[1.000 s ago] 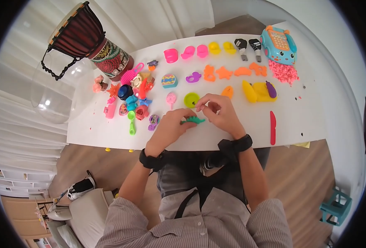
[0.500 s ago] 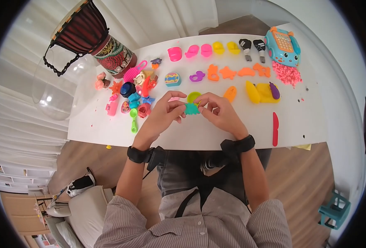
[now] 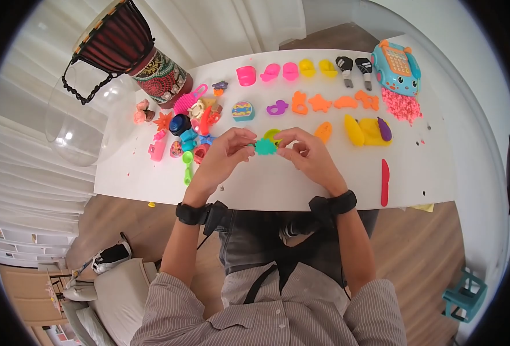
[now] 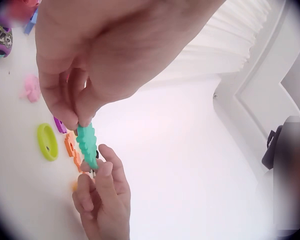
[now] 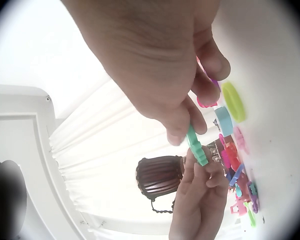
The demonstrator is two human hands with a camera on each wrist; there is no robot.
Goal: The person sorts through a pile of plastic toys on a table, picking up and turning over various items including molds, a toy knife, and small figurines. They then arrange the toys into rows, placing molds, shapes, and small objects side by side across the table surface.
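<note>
A teal-green dinosaur-shaped dough mould (image 3: 265, 146) with a scalloped edge is held above the table between both hands. My left hand (image 3: 225, 157) pinches one end of it between thumb and fingers. At the other end, my right hand (image 3: 308, 157) pinches it with thumb and fingertips. The left wrist view shows the mould (image 4: 87, 145) stretching from one hand's fingertips to the other's. Just behind it on the table lies a lime-green round dish (image 4: 48, 142), partly covered by the mould and fingers in the head view.
Orange cutters (image 3: 319, 103), a purple duck cutter (image 3: 277, 107) and a blue patterned box (image 3: 243, 111) stand behind the hands. Heaped toys lie left beside a drum (image 3: 161, 75). On the right are a red knife (image 3: 385, 182), a yellow piece (image 3: 370, 137) and a toy phone (image 3: 397, 68).
Both hands have risen from near the table's front and moved away from the body. The mould, earlier in the left hand alone, has turned broadside and is now pinched by both hands.
</note>
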